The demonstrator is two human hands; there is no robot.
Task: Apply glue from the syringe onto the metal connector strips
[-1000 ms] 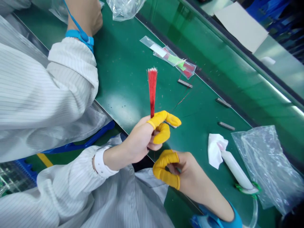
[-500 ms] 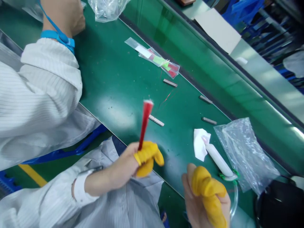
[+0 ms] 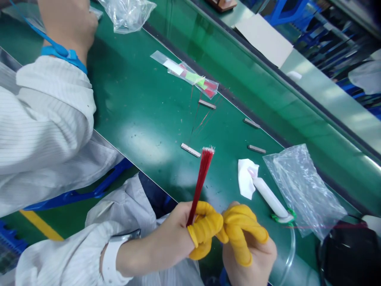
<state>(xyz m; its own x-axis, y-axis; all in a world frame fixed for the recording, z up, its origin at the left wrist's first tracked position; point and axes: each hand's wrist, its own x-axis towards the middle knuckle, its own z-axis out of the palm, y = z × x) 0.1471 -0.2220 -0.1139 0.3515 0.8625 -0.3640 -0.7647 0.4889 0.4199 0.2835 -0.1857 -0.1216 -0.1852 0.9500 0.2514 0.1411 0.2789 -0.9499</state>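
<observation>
Left hand (image 3: 190,234) closed round the lower part of a red bundle (image 3: 201,180) of fine strands; bundle leans, its frayed pale tip up and away from the fist. Right hand (image 3: 250,246) just beside it, fingers bent, yellow-covered fingertips meeting those of the left; cannot tell whether it pinches a strand. Yellow covers (image 3: 208,228) on several fingers of both hands. White band (image 3: 113,262) round left wrist. Green work surface (image 3: 143,99) beyond the hands. One small metal bar (image 3: 190,150) lies beyond the left hand, near the bundle's tip; a second bar (image 3: 207,104) farther out, loose thin strands (image 3: 204,119) by it. Two more bars, out past the right hand. Nearer that hand, white tissue (image 3: 246,178) at the end of a white tube (image 3: 270,198), green material (image 3: 275,217) at the tube's near end. Clear plastic bag (image 3: 306,186) to the right of these. Flat clear packets (image 3: 193,77), with red and green parts, beyond the second bar. Far left of both hands, a co-worker's hand (image 3: 70,26), blue strap (image 3: 64,55) at wrist.
</observation>
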